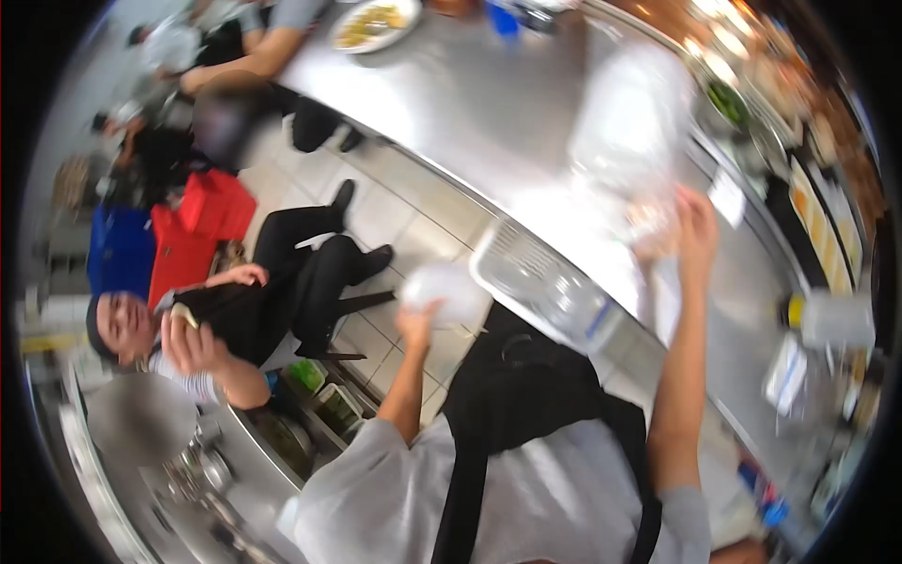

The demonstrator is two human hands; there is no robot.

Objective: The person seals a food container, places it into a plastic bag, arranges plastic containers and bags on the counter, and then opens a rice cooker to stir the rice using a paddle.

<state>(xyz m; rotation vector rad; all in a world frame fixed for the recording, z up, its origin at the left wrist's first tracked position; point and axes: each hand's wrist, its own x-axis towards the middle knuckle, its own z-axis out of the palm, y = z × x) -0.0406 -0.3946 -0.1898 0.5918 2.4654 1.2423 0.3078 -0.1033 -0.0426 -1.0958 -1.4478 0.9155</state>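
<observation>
My left hand [418, 324] is closed on the edge of a translucent white rounded thing [449, 289], held out over the floor. It is too blurred to tell whether this is a tub or a lid. My right hand [695, 224] is raised over the steel counter, its fingers pinched at the lower end of a long clear plastic bag [631, 132]. Something whitish fills the bag, but glare hides what it is. Between my two arms, at the counter's edge, is a clear plastic bin [540, 282] with a slotted white part in it.
On the steel counter [442, 103], a plate of food [376, 25] stands at the far end. A seated person [301, 263] in a black apron is to my left, with red crates [202, 211] behind. A second counter [310, 517] with metal utensils runs at lower left.
</observation>
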